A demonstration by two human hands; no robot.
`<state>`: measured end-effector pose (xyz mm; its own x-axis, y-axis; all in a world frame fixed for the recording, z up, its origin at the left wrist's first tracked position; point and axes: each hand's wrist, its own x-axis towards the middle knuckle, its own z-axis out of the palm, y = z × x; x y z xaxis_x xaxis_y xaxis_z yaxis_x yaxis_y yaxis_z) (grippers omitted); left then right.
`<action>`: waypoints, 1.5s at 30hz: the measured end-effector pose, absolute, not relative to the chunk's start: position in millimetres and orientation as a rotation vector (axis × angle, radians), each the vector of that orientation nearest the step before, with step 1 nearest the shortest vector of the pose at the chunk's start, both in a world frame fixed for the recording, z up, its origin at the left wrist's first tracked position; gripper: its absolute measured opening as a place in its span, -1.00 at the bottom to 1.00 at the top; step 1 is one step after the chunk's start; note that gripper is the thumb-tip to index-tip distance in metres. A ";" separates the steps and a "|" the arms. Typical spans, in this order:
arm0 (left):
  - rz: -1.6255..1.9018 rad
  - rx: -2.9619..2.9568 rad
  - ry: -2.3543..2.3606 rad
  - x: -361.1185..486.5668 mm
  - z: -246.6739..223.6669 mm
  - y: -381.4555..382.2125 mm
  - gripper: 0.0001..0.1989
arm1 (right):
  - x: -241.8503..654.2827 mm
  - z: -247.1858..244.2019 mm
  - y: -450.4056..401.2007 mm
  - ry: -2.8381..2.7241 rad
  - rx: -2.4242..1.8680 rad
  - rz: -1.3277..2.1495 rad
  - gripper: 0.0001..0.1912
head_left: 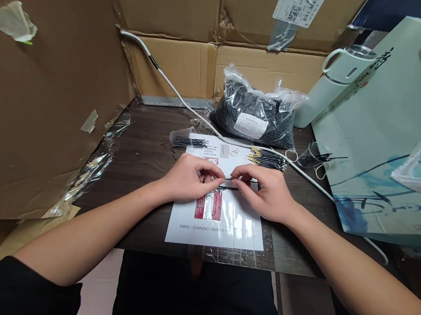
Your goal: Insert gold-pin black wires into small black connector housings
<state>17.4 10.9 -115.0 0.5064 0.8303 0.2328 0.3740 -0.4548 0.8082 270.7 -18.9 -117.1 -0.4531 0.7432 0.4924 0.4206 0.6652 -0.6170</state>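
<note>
My left hand and my right hand meet over a printed sheet, fingertips pinched close together. Between them runs a thin black wire, one end in each pinch. Its exact ends are hidden by the fingers. Another dark thin piece lies just below the fingertips on the sheet. Beyond my left hand, a clear plastic cup lies on its side with short black wires in and before it. Past my right hand is a pile of black wires with yellowish tips.
A clear bag of black pieces sits at the back. A white cable crosses the table. On the right are a second cup, a pale bottle and a paper bag. Cardboard walls enclose the left and back.
</note>
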 end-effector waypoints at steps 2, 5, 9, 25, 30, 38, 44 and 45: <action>0.820 2.036 0.972 17.3 -115.6 11.0 -0.88 | 270.6 -117.5 -19.0 -2.106 -0.896 0.534 -0.92; 0.820 2.038 0.961 16.9 -116.1 11.2 -0.89 | 270.6 -118.8 -19.0 -2.107 -0.886 0.539 -0.93; 0.820 2.030 0.959 17.1 -116.5 10.9 -0.90 | 270.7 -119.2 -19.0 -2.107 -0.884 0.539 -0.92; 0.519 2.282 1.120 -14.2 -87.0 36.4 -0.77 | 268.4 -132.5 -8.2 -2.279 -0.934 0.546 -0.88; 0.346 2.326 1.038 -17.5 -86.9 40.6 -0.87 | 280.5 -120.0 -6.0 -2.332 -0.947 0.475 -0.88; 0.293 2.302 1.033 -18.3 -88.5 40.4 -0.91 | 330.1 -96.5 8.7 -2.323 -1.528 0.148 -0.96; 0.295 2.328 1.003 -16.8 -88.6 38.2 -0.93 | 340.3 -99.2 15.5 -2.473 -1.585 0.199 -0.93; 0.297 2.329 0.996 -16.5 -88.2 37.8 -0.92 | 339.0 -100.7 16.0 -2.483 -1.579 0.207 -0.94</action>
